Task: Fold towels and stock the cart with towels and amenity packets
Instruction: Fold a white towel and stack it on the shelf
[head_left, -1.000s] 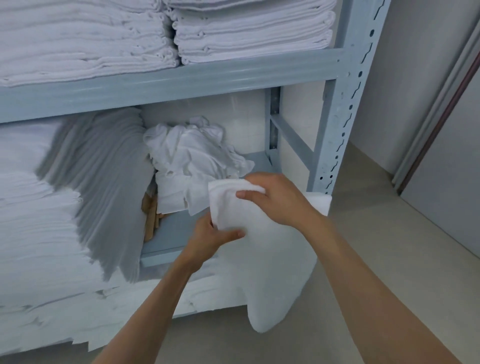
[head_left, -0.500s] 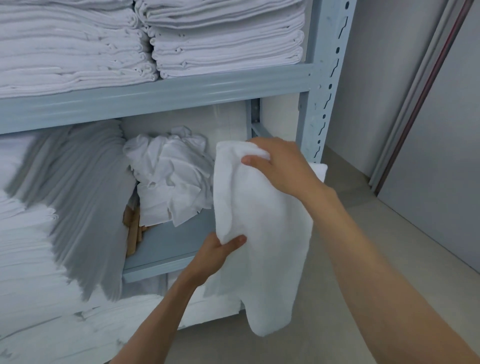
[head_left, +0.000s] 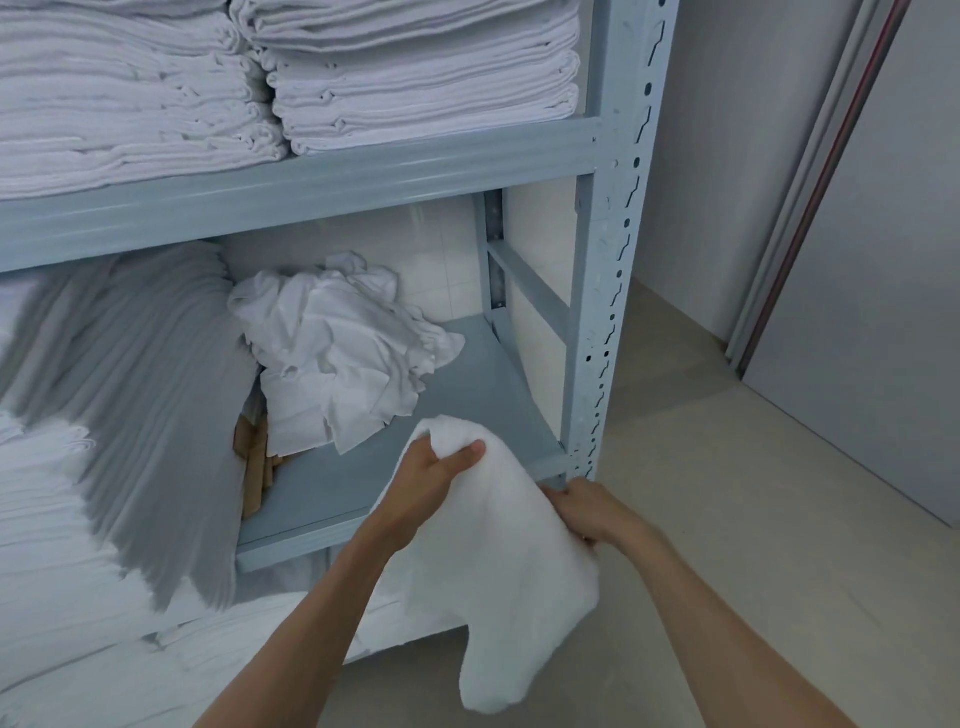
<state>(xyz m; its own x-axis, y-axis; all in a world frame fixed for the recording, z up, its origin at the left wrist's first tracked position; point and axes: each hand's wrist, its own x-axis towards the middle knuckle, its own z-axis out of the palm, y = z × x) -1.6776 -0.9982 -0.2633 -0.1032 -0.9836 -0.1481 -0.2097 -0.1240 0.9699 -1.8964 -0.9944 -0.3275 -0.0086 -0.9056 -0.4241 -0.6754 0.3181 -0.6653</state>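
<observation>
Two bare forearms enter from the bottom edge. Left hand (head_left: 441, 467) grips the top corner of a white towel (head_left: 498, 587), thumb curled over the bunched cloth, level with the front lip of the middle shelf (head_left: 457, 405). Right hand (head_left: 587, 512) pinches the towel's right edge, lower down and just beside the foot of the rack's front post (head_left: 618, 234); its fingertips are hidden behind the cloth. The towel hangs slack between the two hands, its tail drooping in front of the bottom tier and clear of the floor (head_left: 737, 545). Open room: bare floor to the right of the post, running back to a wall and a panel with a red-striped frame (head_left: 831, 171) at far right. Middle shelf: its right half is bare blue-grey metal up to the side brace. Further in, one crumpled white heap (head_left: 337, 358) sits at centre, touching a brown wooden piece (head_left: 254, 467) beneath its left side; what that piece is cannot be told. Left of the heap, a grey-and-white leaning mass of linen (head_left: 135, 415), smeared, layers not countable. Below, flat white linen on the bottom tier. Top shelf, farthest: two stacks of folded towels (head_left: 415, 88) side by side, touching, the right stack ending just short of the post.
</observation>
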